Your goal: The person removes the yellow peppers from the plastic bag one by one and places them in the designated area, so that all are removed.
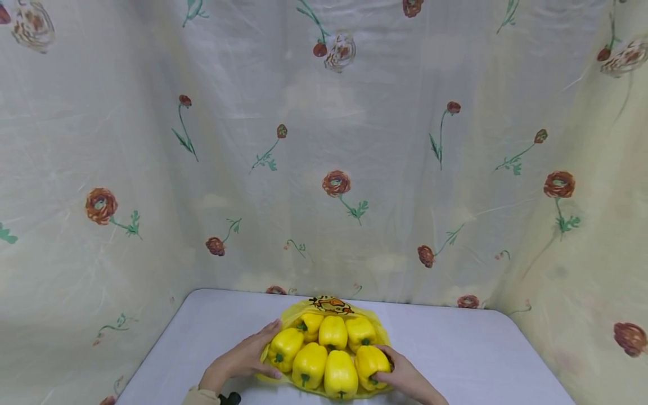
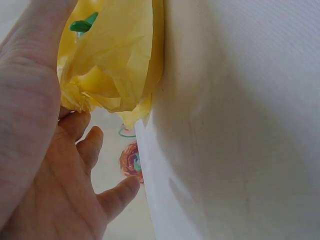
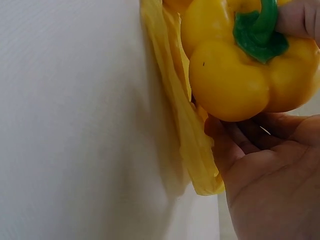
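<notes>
Several yellow bell peppers (image 1: 332,333) with green stems sit close together on a yellow plastic bag (image 1: 287,313). At the front right of the group, my right hand (image 1: 405,376) grips one yellow bell pepper (image 1: 371,363). In the right wrist view, its thumb (image 3: 299,19) presses beside the green stem (image 3: 261,31) and the other fingers reach round the pepper's far side. My left hand (image 1: 249,354) lies along the bag's left edge, thumb and fingers spread wide apart. In the left wrist view, its fingers (image 2: 89,147) touch crumpled yellow plastic (image 2: 107,75).
The bag and peppers rest on a white table (image 1: 455,349). Pale curtains (image 1: 324,225) with printed flowers hang behind and at both sides. A printed orange and black design (image 1: 331,305) shows on the bag's far end.
</notes>
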